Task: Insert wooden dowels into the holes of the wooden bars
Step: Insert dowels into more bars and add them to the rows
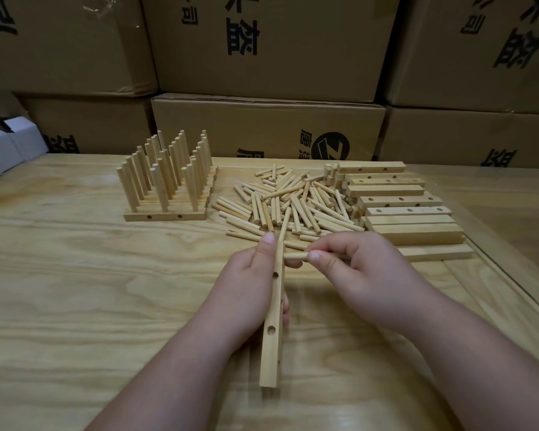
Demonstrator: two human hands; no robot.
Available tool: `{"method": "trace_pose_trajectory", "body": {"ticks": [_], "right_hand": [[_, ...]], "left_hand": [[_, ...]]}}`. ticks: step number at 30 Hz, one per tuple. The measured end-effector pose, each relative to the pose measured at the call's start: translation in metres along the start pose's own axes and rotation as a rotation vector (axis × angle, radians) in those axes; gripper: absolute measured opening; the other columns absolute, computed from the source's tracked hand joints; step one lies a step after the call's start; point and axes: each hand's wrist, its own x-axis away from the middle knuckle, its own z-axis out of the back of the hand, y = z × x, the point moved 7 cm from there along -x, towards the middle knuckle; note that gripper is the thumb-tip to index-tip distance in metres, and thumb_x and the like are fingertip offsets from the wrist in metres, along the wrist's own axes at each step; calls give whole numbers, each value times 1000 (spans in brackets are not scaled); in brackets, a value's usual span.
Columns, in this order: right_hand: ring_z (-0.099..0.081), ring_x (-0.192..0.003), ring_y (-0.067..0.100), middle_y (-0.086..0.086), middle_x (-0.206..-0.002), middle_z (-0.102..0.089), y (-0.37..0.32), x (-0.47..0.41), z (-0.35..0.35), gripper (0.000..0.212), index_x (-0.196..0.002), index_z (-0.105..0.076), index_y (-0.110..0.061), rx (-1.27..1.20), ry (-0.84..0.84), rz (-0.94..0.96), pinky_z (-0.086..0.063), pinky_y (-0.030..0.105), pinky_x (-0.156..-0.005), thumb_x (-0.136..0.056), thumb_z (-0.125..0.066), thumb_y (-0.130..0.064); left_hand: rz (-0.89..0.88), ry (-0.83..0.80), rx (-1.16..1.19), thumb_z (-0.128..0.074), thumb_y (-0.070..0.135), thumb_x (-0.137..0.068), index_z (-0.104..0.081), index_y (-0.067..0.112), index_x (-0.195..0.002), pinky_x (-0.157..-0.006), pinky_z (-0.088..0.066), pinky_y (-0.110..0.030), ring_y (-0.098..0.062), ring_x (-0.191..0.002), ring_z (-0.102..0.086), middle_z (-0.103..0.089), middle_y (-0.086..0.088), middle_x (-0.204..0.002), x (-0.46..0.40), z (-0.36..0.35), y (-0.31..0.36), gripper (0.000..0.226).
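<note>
Left hand is gripping 1 wooden bar above the bench, right hand is pinching a dowel sideways at its upper end, likely needing alignment with a hole.

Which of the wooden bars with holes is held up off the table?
The pale wooden bar gripped by the left hand; the other bars lie stacked at the right.

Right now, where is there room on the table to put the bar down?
Bare table lies left of the left hand, in front of the finished bars. Another bare strip lies near the right forearm. It is crowded ahead: the dowel pile and stacked bars.
</note>
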Motion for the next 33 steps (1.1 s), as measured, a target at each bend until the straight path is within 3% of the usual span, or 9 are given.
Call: {"method": "trace_pose_trajectory", "body": {"ticks": [4, 10, 16, 19, 22, 25, 28, 31, 33], "right_hand": [[-63, -69, 4, -18, -77, -70, 3, -1, 14, 23, -78, -66, -48, -32, 158, 10, -48, 18, -54, -95, -64, -32], [-55, -88, -24, -37, -75, -64, 12, -4, 12, 13, -98, -76, -33, -18, 211, -36, -37, -5, -69, -94, -65, -29], [-64, -88, -4, -18, -87, -74, 23, -6, 16, 22, -77, -77, -37, -119, 95, -186, -46, 18, -68, -95, -63, -36], [-62, -85, -12, -27, -85, -71, 20, -6, 16, 17, -83, -76, -37, -179, 125, -178, -43, 18, -69, -95, -64, -36], [-61, -70, -9, -28, -78, -67, 18, -6, 17, 19, -106, -71, -38, -285, 258, -161, -43, 18, -62, -94, -59, -48], [-54, -64, 10, -5, -71, -61, 24, 4, 30, 34, -100, -68, -33, -459, 523, -133, -41, 31, -58, -94, -44, -57], [-57, -77, 3, -9, -84, -65, 27, 6, 24, 29, -92, -65, -35, -207, 518, -84, -47, 30, -68, -97, -39, -48], [-50, -119, 5, -16, -124, -62, 34, -5, -3, 30, -124, -65, -32, 294, 211, -106, -41, 30, -105, -98, -50, -31], [-44, -128, 14, -14, -136, -58, 40, -7, -14, 33, -127, -66, -30, 412, 88, -125, -33, 32, -111, -96, -53, -29]], "left_hand": [[19, -67, 122, -29, 68, -98, -77, 27, -91, -45, -49, -25, -23, -46, -61, -62, -12, -55, 0, -3, 3, 63], [-10, -53, -28, -37, 54, -103, -63, 22, -84, -42, -44, -21, -17, -43, -58, -64, -6, -54, -1, -3, -1, 45], [-75, -76, -185, -35, 54, -104, -63, 25, -84, -50, -49, -21, -10, -51, -63, -69, -4, -58, 1, -4, 1, 45], [-91, -60, -159, -36, 56, -103, -63, 31, -84, -48, -48, -19, -9, -49, -62, -69, -4, -58, -1, -4, 3, 42], [-44, -31, -49, -37, 58, -103, -67, 34, -82, -46, -48, -22, -12, -47, -62, -69, -6, -58, -3, -2, 1, 44], [24, 60, 51, -35, 57, -104, -71, 32, -84, -49, -48, -25, -14, -48, -62, -69, -6, -60, -6, 6, -4, 48], [81, 167, 267, -37, 50, -106, -75, 20, -88, -41, -46, -23, -15, -42, -57, -65, -7, -56, -10, 17, -7, 51], [92, 182, 434, -37, 41, -107, -76, 14, -89, -38, -43, -22, -16, -40, -52, -59, -9, -54, -10, 19, -7, 50], [76, 163, 469, -36, 36, -106, -76, 13, -90, -39, -44, -23, -16, -41, -50, -57, -10, -55, -10, 19, -5, 49]]}}
